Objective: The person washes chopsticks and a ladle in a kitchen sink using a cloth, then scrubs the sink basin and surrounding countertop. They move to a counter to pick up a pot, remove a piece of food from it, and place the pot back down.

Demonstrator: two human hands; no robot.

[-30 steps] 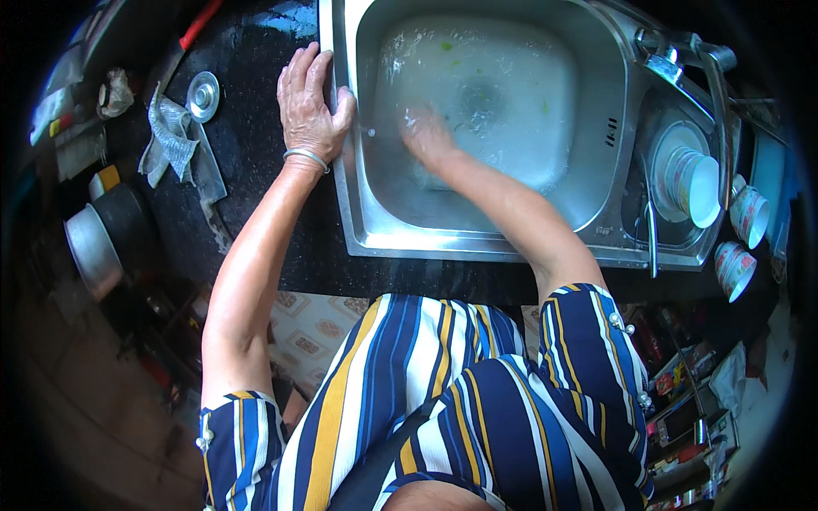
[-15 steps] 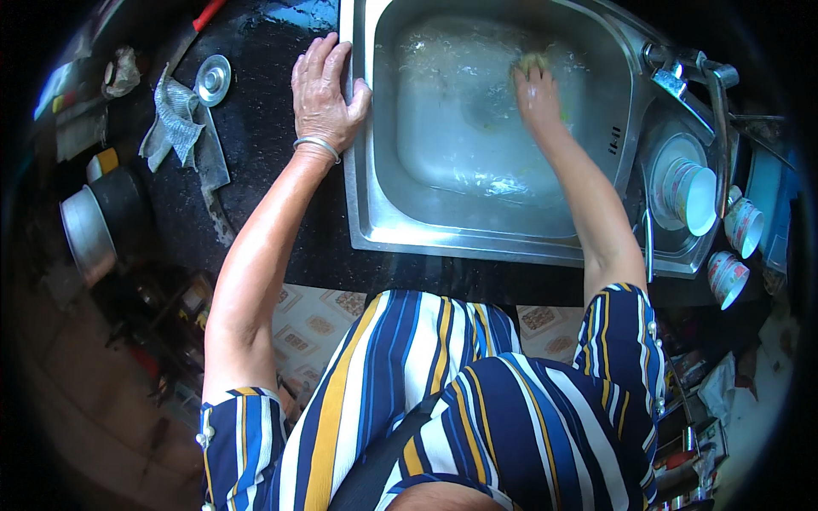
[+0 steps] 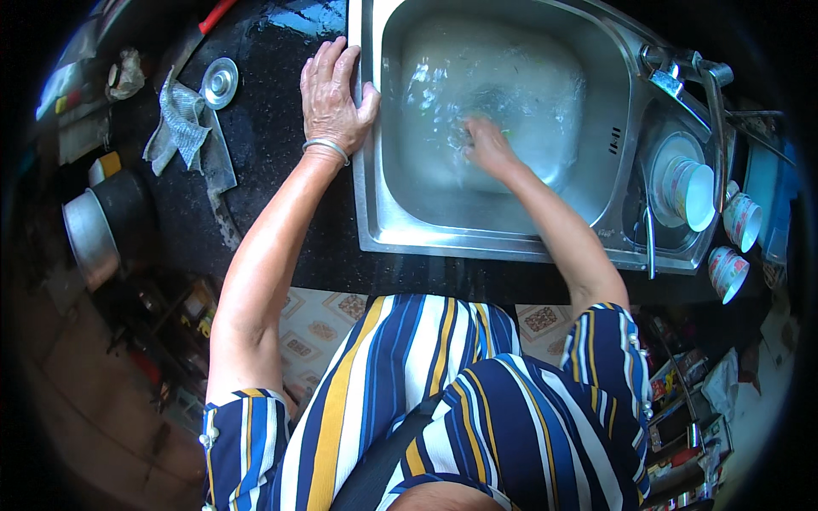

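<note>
Left hand [image 3: 335,102] splayed empty beside the rounded-square silver steel sink [image 3: 443,242] at one o'clock, I had swung my right hand [image 3: 488,145], grip unclear, towards eight o'clock, apparently still stirring the cloudy water [image 3: 545,111].

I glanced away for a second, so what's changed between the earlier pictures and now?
In the sink, the right hand went from the left side right and away, then back toward the middle; whether it holds anything is unclear. The left hand stayed at the sink's left edge; bowls and cloth stayed put.
</note>
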